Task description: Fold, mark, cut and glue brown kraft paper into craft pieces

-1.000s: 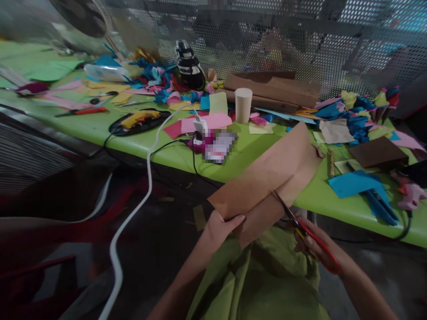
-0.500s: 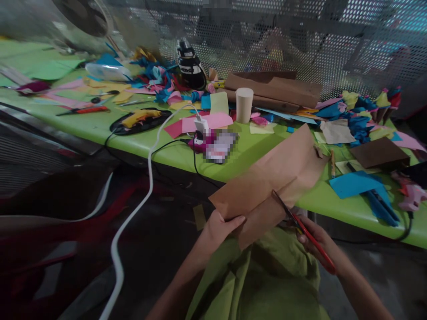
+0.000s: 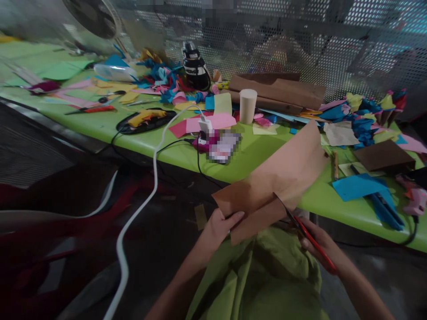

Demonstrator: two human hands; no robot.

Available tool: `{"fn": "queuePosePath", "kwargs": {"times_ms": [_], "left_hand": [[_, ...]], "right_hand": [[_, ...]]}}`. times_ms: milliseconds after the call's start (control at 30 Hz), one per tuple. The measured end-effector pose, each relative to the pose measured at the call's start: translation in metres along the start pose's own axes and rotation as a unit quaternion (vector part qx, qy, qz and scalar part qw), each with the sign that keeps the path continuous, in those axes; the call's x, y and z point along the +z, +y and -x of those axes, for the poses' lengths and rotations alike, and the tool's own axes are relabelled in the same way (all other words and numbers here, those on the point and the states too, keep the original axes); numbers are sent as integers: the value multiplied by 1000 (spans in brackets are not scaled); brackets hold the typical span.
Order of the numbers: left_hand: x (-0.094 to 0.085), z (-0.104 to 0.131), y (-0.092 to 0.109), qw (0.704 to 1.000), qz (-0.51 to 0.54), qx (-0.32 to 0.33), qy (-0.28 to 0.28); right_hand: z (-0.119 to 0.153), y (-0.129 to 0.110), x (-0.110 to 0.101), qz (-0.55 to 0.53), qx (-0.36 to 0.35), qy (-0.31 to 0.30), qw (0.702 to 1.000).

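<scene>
A large sheet of brown paper (image 3: 270, 178) slants over the front edge of the green table, its lower strip hanging above my lap. My left hand (image 3: 222, 224) pinches the sheet at its lower left, thumb on top. In my right hand (image 3: 315, 240) is a pair of scissors (image 3: 312, 242) with red handles. One dark blade lies over the face of the paper, pointing up and left; the other blade is hidden behind the sheet. My right fingers are wrapped round the handles and partly covered by them.
On the green table (image 3: 187, 153) are a yellow glue gun (image 3: 147, 118) on a black plate, a phone (image 3: 225, 146), a pale cylinder (image 3: 247, 106), a black bottle (image 3: 195, 66) and coloured paper scraps. A white cable (image 3: 155, 164) hangs over the edge at left. A pink glue gun (image 3: 413, 200) lies right.
The lower strip of paper has folded further over and swung left, away from the rest of the sheet. Both hands keep their grips. The whole view has shifted slightly.
</scene>
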State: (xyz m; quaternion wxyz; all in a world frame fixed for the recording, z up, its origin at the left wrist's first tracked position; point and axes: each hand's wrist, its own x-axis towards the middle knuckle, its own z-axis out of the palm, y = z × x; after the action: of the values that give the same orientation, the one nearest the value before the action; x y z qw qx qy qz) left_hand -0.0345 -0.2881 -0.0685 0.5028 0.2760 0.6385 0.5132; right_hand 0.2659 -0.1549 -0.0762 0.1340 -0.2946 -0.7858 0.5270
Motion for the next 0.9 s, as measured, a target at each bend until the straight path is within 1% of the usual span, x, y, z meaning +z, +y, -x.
{"fn": "queuePosePath", "kwargs": {"times_ms": [67, 133, 200, 233, 367, 567, 633, 733, 800, 833, 900], "left_hand": [[1, 2, 4, 1000, -13, 20, 2], [2, 4, 9, 999, -10, 41, -22], [2, 5, 12, 998, 2, 47, -43], [2, 6, 12, 998, 2, 43, -40], [1, 7, 11, 1000, 1, 19, 8], [3, 8, 15, 999, 20, 39, 18], [4, 8, 20, 998, 24, 59, 0], [6, 9, 29, 993, 45, 96, -48], [7, 11, 33, 990, 51, 108, -71], [7, 11, 33, 991, 45, 107, -74], [7, 12, 31, 994, 18, 87, -57]], "right_hand": [[2, 2, 0, 1, -1, -8, 1000], [3, 4, 0, -4, 7, -14, 1000], [4, 7, 1, -10, 11, -18, 1000], [5, 8, 2, -17, 12, -20, 1000], [5, 13, 5, -50, 20, -27, 998], [6, 21, 9, -48, 45, -13, 998], [5, 22, 10, -49, 55, -17, 997], [4, 20, 10, -60, 67, -23, 996], [3, 18, 11, -71, 72, -34, 994], [3, 17, 11, -78, 75, -42, 993], [4, 16, 12, -85, 78, -46, 992]]}}
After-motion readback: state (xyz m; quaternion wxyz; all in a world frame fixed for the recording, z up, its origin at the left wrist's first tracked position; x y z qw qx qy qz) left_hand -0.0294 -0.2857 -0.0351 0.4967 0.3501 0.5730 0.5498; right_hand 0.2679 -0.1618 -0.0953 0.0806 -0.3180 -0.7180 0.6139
